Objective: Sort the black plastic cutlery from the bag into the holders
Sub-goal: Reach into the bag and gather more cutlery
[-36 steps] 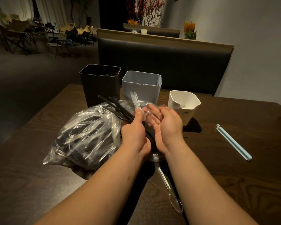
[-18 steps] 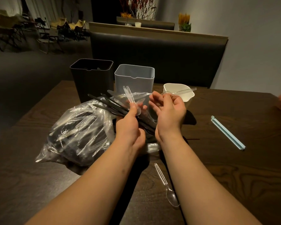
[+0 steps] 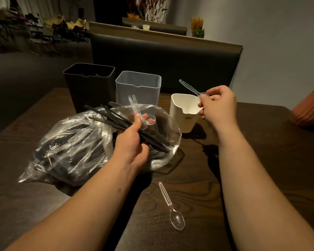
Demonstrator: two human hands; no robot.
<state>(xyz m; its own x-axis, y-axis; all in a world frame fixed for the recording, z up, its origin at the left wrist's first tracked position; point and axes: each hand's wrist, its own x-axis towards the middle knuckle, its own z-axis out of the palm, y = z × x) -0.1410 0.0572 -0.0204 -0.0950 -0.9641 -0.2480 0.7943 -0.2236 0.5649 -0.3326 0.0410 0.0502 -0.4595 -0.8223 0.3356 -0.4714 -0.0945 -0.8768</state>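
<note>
On the dark tabletop [image 3: 203, 182], in the head view, behind a crinkled clear bag [image 3: 71, 147]: a black holder [image 3: 89, 89], a grey holder [image 3: 138, 89] and, further right, a white holder [image 3: 183, 120]. Over the bag's open mouth, gripping in the left hand [image 3: 132, 144] a bundle of black cutlery [image 3: 116, 117], with two clear spoons [image 3: 134, 107] pinned under the thumb. Pinching in the right hand [image 3: 218, 104] a single clear spoon [image 3: 188, 86] just above the white holder's rim, handle tilted up and left. Between the forearms, lying flat: a loose clear spoon [image 3: 177, 219].
</note>
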